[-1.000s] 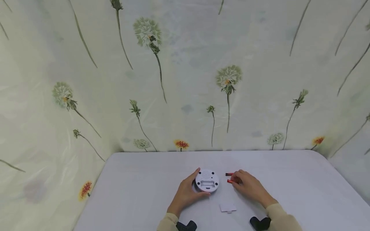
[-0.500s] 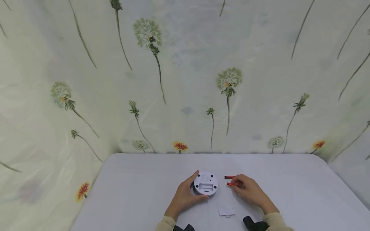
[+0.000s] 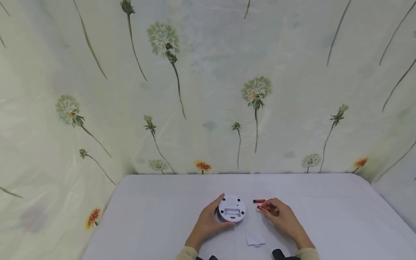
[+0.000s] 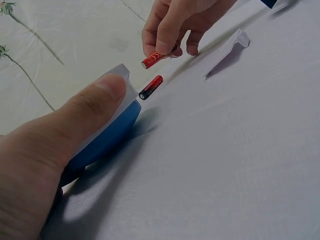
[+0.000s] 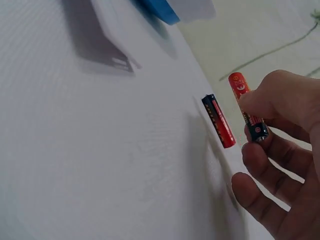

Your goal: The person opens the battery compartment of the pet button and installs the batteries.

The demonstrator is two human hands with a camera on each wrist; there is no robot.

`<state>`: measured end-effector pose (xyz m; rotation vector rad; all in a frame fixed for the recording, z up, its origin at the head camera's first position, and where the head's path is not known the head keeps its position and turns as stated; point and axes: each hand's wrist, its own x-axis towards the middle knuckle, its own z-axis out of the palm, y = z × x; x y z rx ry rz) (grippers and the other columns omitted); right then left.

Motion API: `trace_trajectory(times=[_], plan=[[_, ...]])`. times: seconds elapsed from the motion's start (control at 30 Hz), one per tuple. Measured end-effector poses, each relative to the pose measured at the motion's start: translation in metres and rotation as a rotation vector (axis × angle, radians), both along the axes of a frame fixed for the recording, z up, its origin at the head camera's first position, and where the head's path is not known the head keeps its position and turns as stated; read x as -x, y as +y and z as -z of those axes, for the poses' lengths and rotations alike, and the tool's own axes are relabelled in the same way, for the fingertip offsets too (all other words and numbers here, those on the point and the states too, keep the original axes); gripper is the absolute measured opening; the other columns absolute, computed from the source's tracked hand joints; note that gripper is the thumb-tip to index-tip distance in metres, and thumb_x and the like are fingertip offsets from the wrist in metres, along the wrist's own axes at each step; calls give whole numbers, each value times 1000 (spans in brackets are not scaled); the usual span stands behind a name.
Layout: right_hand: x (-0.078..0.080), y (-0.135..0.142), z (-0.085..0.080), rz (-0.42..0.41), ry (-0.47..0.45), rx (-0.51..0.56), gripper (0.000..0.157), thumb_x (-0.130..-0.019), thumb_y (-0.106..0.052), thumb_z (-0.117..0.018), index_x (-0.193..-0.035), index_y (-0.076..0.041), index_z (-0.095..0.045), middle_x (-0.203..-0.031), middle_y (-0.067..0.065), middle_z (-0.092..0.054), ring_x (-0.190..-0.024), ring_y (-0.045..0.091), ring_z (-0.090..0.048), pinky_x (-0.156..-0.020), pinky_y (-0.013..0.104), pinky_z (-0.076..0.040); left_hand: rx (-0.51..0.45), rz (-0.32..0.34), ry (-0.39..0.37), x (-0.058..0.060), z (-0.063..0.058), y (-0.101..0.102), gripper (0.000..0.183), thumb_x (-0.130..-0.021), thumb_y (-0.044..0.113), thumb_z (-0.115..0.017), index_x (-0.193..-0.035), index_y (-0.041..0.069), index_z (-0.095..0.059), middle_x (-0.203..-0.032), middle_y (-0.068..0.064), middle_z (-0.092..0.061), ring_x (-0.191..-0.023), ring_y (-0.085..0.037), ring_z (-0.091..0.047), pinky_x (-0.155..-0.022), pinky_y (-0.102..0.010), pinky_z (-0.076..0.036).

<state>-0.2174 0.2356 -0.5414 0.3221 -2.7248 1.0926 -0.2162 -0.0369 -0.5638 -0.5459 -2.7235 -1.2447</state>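
Note:
My left hand (image 3: 208, 223) grips a round white device (image 3: 232, 203) by its rim, thumb at the near side and fingers at the far side. Its underside faces up, showing an uncovered battery compartment (image 3: 232, 212) with no battery in it. In the left wrist view the device's side (image 4: 112, 131) is blue. Between thumb and fingers my right hand (image 3: 282, 216) pinches a red and black battery (image 5: 241, 86), held just above the table. Another battery (image 5: 218, 121) of the same kind lies on the table close by, at the far side of that hand in the head view.
A small white battery cover (image 3: 255, 240) lies on the white table (image 3: 162, 216), between the two forearms. Behind the table hangs a pale curtain (image 3: 208, 90) printed with dandelions. Dark wrist mounts (image 3: 282, 255) show at the bottom edge.
The right hand's fingers have shifted slightly on the battery, and more of the battery on the table shows now. The left hand keeps its grip on the device. The head view has tilted a little.

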Motion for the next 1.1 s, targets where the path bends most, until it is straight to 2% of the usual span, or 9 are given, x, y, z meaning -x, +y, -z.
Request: trace_trajectory(times=[0.17, 0.47, 0.63, 0.9, 1.1], plan=[[3, -5, -10, -21, 111, 18, 17, -77, -15, -67, -89, -24, -61, -80, -14, -53, -70, -2, -50, -57, 17, -46, -4, -13, -22, -1, -4, 0, 97, -57, 62, -69, -138, 35, -23, -139, 13, -35, -127, -10, -36, -103, -33, -36], [6, -29, -27, -139, 206, 69, 15, -79, -13, -65, -93, -19, -62, -85, -11, -55, -74, -1, -51, -56, 18, -47, 5, -39, -18, 3, -5, -2, 97, -55, 65, -67, -137, 37, -23, -138, 12, -37, -126, -12, -38, -101, -36, -37], [6, -40, -24, -187, 225, 62, 15, -80, -15, -64, -94, -21, -63, -88, -12, -54, -74, -2, -51, -61, 18, -48, 12, -36, -16, 4, -3, -2, 97, -56, 67, -65, -137, 40, -20, -139, 12, -36, -126, -12, -39, -100, -37, -38], [-2, -50, -18, -229, 238, 26, 18, -79, -14, -66, -95, -22, -65, -89, -14, -52, -78, -1, -53, -67, 20, -50, 20, -16, -19, 3, 0, -1, 97, -57, 68, -63, -138, 34, -24, -139, 12, -36, -126, -10, -38, -101, -35, -37], [-9, -59, -18, -219, 267, -7, 22, -73, -9, -70, -91, -21, -66, -86, -13, -53, -72, -3, -55, -67, 23, -47, 29, -14, -9, 0, 2, 0, 98, -57, 69, -63, -139, 31, -25, -138, 11, -37, -125, -11, -39, -100, -35, -38]])
